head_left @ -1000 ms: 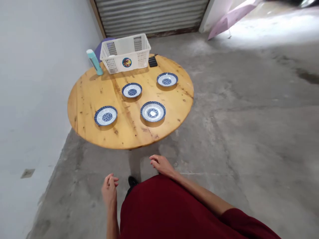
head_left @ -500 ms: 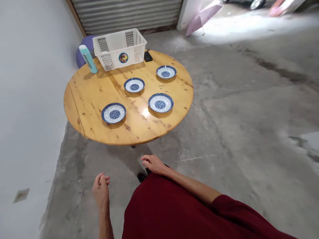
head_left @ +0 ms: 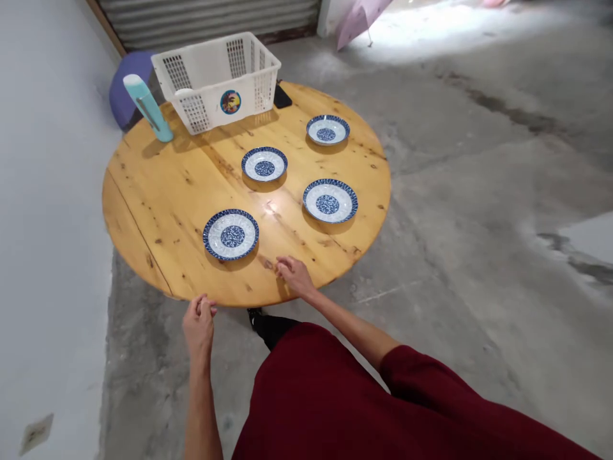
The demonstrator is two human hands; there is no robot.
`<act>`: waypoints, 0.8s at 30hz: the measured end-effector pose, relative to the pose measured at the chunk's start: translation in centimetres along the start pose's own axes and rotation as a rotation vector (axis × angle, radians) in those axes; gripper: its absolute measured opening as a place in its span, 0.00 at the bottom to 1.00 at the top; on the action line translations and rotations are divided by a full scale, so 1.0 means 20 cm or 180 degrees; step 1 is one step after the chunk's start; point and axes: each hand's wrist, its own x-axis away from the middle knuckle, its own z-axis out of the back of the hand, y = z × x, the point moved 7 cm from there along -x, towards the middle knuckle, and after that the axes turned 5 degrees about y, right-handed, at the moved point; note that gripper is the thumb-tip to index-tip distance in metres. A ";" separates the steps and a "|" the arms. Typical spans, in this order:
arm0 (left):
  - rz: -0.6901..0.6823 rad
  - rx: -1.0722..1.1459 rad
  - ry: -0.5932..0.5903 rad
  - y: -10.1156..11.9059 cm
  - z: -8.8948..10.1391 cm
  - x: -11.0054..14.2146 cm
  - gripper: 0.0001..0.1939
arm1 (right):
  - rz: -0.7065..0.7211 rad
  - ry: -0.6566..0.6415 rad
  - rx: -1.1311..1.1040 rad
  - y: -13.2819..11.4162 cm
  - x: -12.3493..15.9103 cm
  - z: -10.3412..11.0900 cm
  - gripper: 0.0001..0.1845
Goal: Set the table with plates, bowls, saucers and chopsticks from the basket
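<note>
My right hand (head_left: pixel 293 275) hovers over the near edge of the round wooden table (head_left: pixel 182 191), its fingers loosely bent and holding nothing. Just in front of that table edge is my left hand (head_left: pixel 200 322), fingers loosely curled, with no object visible in it. The nearest dish to both is a blue-and-white plate (head_left: pixel 232 235) at the front left. Another plate (head_left: pixel 330 201) lies at the front right, a third plate (head_left: pixel 264 165) in the middle, and one more plate (head_left: pixel 328 130) at the far right. All the plates lie face up, apart from each other.
A white plastic basket (head_left: pixel 211 102) stands at the table's back, with a black phone (head_left: pixel 282 97) beside it and a light-blue bottle (head_left: pixel 148 108) on its left. Behind these is a purple rounded object (head_left: pixel 125 89). A white wall (head_left: pixel 52 223) runs along the left.
I have come closer to the table. My right hand has moved forward over its edge, and my left hand has come up near the edge. The plates stay where they lie.
</note>
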 end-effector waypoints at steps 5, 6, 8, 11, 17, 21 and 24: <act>0.0152 -0.0127 -0.0497 0.09 -0.18 -0.46 0.23 | -0.0195 0.0479 -0.0007 -0.08 -0.23 -0.14 0.20; 0.0122 -0.0157 -0.0604 0.12 -0.22 -0.53 0.23 | -0.0190 0.0496 0.0022 -0.11 -0.26 -0.16 0.19; 0.0017 -0.0222 -0.0817 0.17 -0.30 -0.67 0.23 | -0.0118 0.0521 0.0087 -0.17 -0.29 -0.22 0.19; -0.0206 -0.0307 -0.1187 0.23 -0.41 -0.80 0.21 | -0.0013 0.0584 0.0199 -0.24 -0.33 -0.27 0.17; -0.0204 -0.0417 -0.1681 0.25 -0.48 -0.87 0.19 | -0.0174 0.0696 0.0411 -0.27 -0.36 -0.33 0.11; -0.0180 -0.0348 -0.1859 0.24 -0.50 -0.91 0.20 | -0.0197 0.0849 0.0305 -0.27 -0.37 -0.33 0.11; -0.0321 -0.0360 -0.1987 0.24 -0.52 -0.93 0.20 | -0.0274 0.0995 0.0238 -0.27 -0.36 -0.33 0.11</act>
